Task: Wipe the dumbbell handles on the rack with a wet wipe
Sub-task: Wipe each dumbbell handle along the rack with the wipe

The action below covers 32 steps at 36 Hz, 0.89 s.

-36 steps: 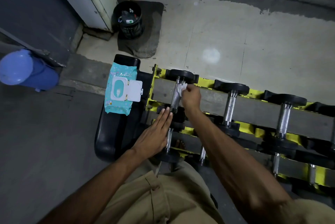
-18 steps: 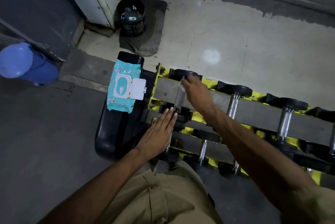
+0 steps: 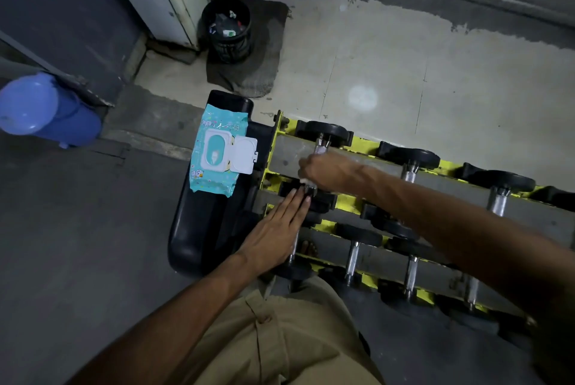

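Note:
A yellow and grey dumbbell rack [image 3: 460,188] runs from the centre to the right, with chrome-handled black dumbbells on its tiers. My right hand [image 3: 326,171] is wrapped round the handle of the leftmost top-row dumbbell [image 3: 323,132], near the handle's lower end. It grips a white wet wipe [image 3: 303,181], of which only a small edge shows under the fingers. My left hand [image 3: 277,236] lies flat, fingers straight, on the near black end of that dumbbell and the rack edge below it.
A teal wet-wipe pack [image 3: 217,155] with its white lid flipped open lies on a black padded bench [image 3: 199,229] left of the rack. A black bin [image 3: 228,29] stands on a mat beyond. A blue container [image 3: 40,110] is at far left. More dumbbells [image 3: 410,163] fill the rack rightward.
My right hand has slid down the handle with the wipe, from its upper end towards my left hand. The left hand has stayed flat in place.

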Motion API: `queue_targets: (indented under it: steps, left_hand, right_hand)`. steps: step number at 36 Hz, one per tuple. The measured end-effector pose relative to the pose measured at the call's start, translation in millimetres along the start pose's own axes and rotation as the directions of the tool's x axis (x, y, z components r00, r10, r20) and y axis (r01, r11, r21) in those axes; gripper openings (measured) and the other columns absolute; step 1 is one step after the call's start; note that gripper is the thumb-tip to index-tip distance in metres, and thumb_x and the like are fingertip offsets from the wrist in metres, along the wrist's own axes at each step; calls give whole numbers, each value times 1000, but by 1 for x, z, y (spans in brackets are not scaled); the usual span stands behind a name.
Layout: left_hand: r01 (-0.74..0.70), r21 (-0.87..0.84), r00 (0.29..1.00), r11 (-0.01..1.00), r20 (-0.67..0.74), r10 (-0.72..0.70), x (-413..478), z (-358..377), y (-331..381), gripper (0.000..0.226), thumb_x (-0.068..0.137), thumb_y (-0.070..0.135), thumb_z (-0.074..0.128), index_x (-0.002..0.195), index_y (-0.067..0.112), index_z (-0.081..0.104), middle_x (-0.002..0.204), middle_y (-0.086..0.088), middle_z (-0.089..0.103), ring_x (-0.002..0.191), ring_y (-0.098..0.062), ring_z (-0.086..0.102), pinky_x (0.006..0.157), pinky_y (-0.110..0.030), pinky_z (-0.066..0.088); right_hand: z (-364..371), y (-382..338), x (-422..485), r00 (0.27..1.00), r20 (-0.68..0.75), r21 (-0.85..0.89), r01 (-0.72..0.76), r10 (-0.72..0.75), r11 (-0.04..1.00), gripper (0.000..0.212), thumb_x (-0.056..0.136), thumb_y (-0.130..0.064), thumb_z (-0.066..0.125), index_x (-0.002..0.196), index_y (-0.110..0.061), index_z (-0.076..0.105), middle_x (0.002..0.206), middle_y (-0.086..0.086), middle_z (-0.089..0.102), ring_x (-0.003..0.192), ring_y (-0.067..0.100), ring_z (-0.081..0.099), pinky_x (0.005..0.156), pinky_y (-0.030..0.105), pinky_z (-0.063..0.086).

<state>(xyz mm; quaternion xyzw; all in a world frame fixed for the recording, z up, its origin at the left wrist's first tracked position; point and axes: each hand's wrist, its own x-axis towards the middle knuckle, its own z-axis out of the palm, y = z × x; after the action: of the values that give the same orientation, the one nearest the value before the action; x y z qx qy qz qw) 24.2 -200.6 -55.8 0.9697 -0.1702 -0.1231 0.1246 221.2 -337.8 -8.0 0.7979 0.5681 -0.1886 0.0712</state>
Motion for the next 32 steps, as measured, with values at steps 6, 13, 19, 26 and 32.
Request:
queue_targets:
  steps: [6,13,19,26,32]
  left_hand:
    - [-15,22,999,1000,30,14,0,-4,0,90,98,21,48,163,-1,-9,171,-24,-14,160,-36,-10,131,-46,9]
    - [-29,28,999,999,35,28,1,-2,-3,94,97,19,50,163,0,-14,170,-27,-15,160,-38,-11,131,-48,11]
    - [-21,38,999,999,35,19,-1,1,-5,94,95,18,49,162,-3,-14,168,-28,-22,159,-40,-15,129,-50,14]
    - [-41,34,998,999,47,39,-2,-1,-8,84,96,17,39,163,-3,-7,169,-29,-17,160,-40,-11,128,-50,17]
    - [-36,52,999,998,13,36,-2,-6,-10,91,94,17,55,164,-4,0,170,-30,-7,160,-41,-1,128,-50,21]
  right_hand:
    - [-7,-8,9,977,90,107,-202,192,974,23,100,-10,50,116,-9,66,110,11,67,94,30,69,80,40,59]
    - [6,-3,-7,994,20,333,-110,109,937,19,91,-10,66,104,-20,75,111,0,73,100,20,68,76,31,55]
    - [48,-33,-43,894,-193,547,-244,404,801,15,88,-8,69,95,-21,69,103,-1,63,89,18,64,73,28,53]
    - [81,-53,-29,577,97,872,-442,811,209,17,91,-6,66,105,-16,69,100,1,73,88,18,70,77,35,59]
    - [67,-38,9,346,448,891,-90,825,-446,32,86,8,48,83,-11,73,78,8,70,74,29,66,66,40,56]
